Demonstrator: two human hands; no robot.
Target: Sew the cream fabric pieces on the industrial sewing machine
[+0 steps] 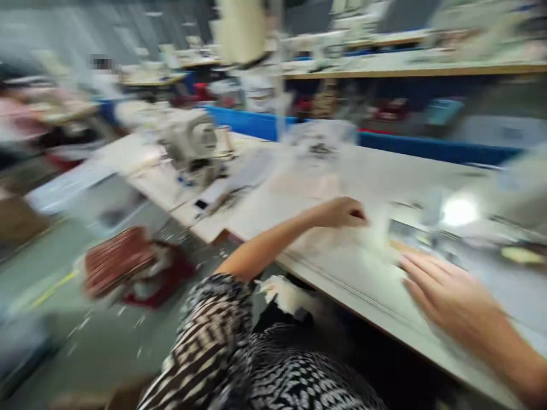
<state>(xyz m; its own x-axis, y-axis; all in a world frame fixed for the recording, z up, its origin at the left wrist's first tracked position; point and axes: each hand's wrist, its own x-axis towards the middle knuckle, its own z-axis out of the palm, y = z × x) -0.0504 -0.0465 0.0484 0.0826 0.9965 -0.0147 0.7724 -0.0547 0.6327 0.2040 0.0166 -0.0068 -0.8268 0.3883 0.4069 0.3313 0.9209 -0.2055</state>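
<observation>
Motion blurs much of the view. My left hand (342, 212) is over the white worktable (342, 279) with its fingers curled together. A pale, thin piece that looks like fabric (329, 238) lies just below this hand; whether the fingers grip it is too smeared to make out. To the right, my right hand (448, 287) lies flat and low over the table, its fingers stretched out and pointing at a metal plate (405, 230). A bright lamp spot (460, 210) shines beyond that hand. Another pale pinkish piece (305, 185) rests farther back on the table.
A sewing machine (192, 139) stands at the left on an adjoining table. A dark phone-like object (200, 204) lies near it. On the floor side, a stack of reddish-brown pieces (119, 261) sits on a red stool (160, 285). Blue panels (427, 149) line the table's back edge.
</observation>
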